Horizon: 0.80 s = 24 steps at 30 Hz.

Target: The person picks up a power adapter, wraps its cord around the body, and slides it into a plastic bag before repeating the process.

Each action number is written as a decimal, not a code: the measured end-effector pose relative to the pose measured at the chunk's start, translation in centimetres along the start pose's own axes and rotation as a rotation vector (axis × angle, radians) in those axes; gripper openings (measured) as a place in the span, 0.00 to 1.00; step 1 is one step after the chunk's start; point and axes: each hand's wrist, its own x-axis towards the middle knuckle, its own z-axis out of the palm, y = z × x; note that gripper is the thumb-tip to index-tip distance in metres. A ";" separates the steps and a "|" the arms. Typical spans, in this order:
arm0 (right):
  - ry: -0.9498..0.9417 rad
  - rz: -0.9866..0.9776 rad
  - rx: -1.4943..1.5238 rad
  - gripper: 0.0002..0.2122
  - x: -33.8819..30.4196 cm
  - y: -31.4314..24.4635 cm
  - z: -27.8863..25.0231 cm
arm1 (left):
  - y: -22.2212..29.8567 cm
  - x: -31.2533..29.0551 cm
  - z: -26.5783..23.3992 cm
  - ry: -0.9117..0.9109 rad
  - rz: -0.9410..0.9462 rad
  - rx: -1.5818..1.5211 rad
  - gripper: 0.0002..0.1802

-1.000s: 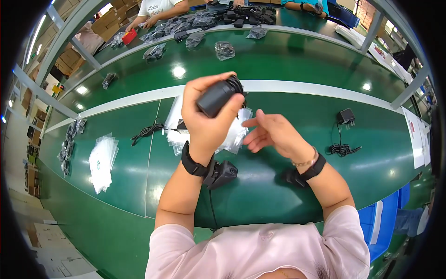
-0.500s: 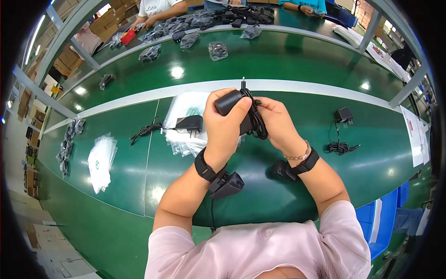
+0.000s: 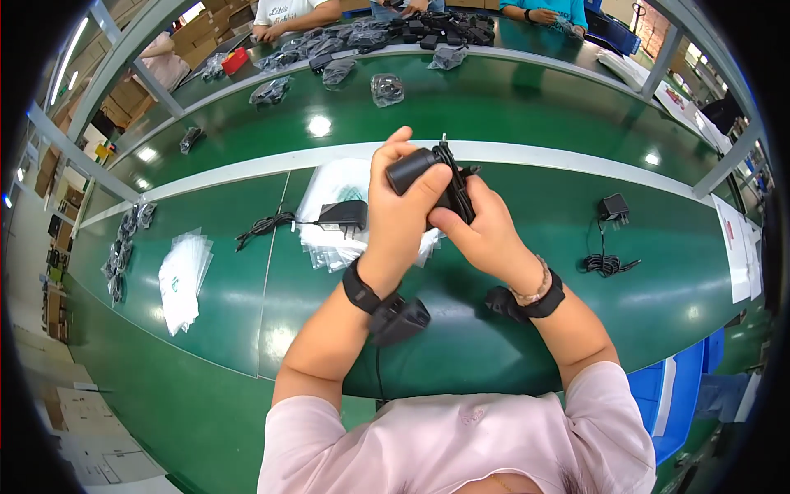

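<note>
Over the middle of the bench my left hand (image 3: 393, 210) is closed around a black power adapter (image 3: 408, 171), its thumb lying across the adapter's body. The adapter's black cord (image 3: 457, 188) is coiled into a bundle, with the plug tip pointing up and away. My right hand (image 3: 492, 235) grips that cord bundle from the right, thumb against its lower end. Just left of my hands, another power adapter (image 3: 346, 216) with a bundled cord (image 3: 263, 226) lies partly on a stack of clear plastic bags (image 3: 329, 183).
To the right lies another adapter (image 3: 612, 207) with its coiled cord (image 3: 610, 264). A second bag stack (image 3: 183, 284) and several bagged adapters (image 3: 123, 247) lie left. Past the white rail (image 3: 559, 154), more bagged adapters are heaped near co-workers. A blue bin (image 3: 687, 395) stands lower right.
My right hand has shifted lower on the cord bundle, its thumb now pressed against it. My left fingertips have lifted a little behind the adapter. The whole view has moved slightly.
</note>
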 end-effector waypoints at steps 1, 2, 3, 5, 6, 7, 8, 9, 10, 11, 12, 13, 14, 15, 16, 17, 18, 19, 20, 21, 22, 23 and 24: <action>0.035 -0.026 0.003 0.19 0.4 0.3 0.1 | 0.1 0.5 -0.3 -0.041 -0.068 -0.089 0.20; 0.071 -0.048 0.006 0.20 0.6 0.5 0.1 | 0.2 1.0 -0.7 -0.083 -0.139 -0.179 0.20; 0.068 -0.042 0.008 0.20 1.0 0.6 -0.2 | 0.3 1.7 -1.3 -0.078 -0.144 -0.179 0.20; 0.148 -0.020 0.240 0.18 2.0 0.2 -1.1 | 0.9 3.3 -3.1 -0.158 -0.165 -0.252 0.20; 0.139 -0.021 0.248 0.18 2.4 -0.2 -2.1 | 1.0 3.4 -3.6 -0.196 -0.172 -0.285 0.20; 0.169 0.049 0.321 0.17 2.9 -0.3 -3.8 | 0.7 3.2 -3.8 -0.190 -0.174 -0.283 0.20; 0.199 0.120 0.394 0.16 3.1 -0.4 -5.1 | 0.4 2.8 -4.1 -0.245 -0.134 0.308 0.20; 0.196 0.123 0.397 0.16 3.4 0.1 -5.9 | -0.2 2.5 -4.6 -0.290 -0.086 0.898 0.20; 0.268 0.062 0.321 0.16 3.3 0.1 -6.7 | -0.6 2.1 -4.9 -0.326 -0.031 1.489 0.21; 0.339 0.002 0.243 0.16 3.3 0.1 -7.2 | -1.3 2.0 -5.2 -0.325 -0.038 1.491 0.21; 0.329 0.011 0.249 0.16 3.0 -0.4 -7.6 | -2.2 1.6 -5.5 -0.307 -0.078 1.609 0.19; 0.333 -0.027 0.200 0.16 2.6 -0.8 -7.9 | -3.0 1.1 -5.7 -0.291 -0.121 1.726 0.17; 0.345 -0.069 0.151 0.16 2.4 -1.2 -8.1 | -3.5 1.3 -5.9 -0.279 -0.156 1.844 0.15; 0.358 -0.111 0.102 0.17 2.3 -1.4 -8.4 | -3.9 1.5 -6.2 -0.279 -0.164 1.849 0.15; 0.356 -0.106 0.109 0.17 2.3 -1.4 -8.5 | -4.2 1.9 -6.5 -0.320 -0.191 1.817 0.14; 0.351 -0.127 0.084 0.17 2.1 -1.4 -8.6 | -4.3 2.2 -7.1 -0.362 -0.224 1.785 0.13; 0.345 -0.149 0.060 0.17 2.0 -1.3 -8.5 | -4.5 2.4 -7.7 -0.403 -0.257 1.753 0.12; 0.341 -0.177 0.034 0.17 1.9 -1.4 -8.8 | -4.4 2.8 -8.3 -0.404 -0.264 1.760 0.12; 0.342 -0.174 0.043 0.17 1.8 -1.5 -9.0 | -4.2 3.2 -9.2 -0.332 -0.216 1.667 0.11; 0.344 -0.175 0.040 0.17 1.7 -1.6 -9.2 | -3.9 3.6 -10.0 -0.261 -0.169 1.574 0.10; 0.350 -0.173 0.034 0.17 1.6 -1.6 -9.4 | -3.6 3.8 -9.9 -0.199 -0.121 1.478 0.09; 0.357 -0.171 0.028 0.17 1.5 -1.6 -9.6 | -3.6 3.6 -9.6 -0.206 -0.125 1.485 0.09; 0.363 -0.166 0.033 0.17 1.5 -1.5 -9.7 | -3.6 3.3 -9.3 -0.198 0.036 1.519 0.09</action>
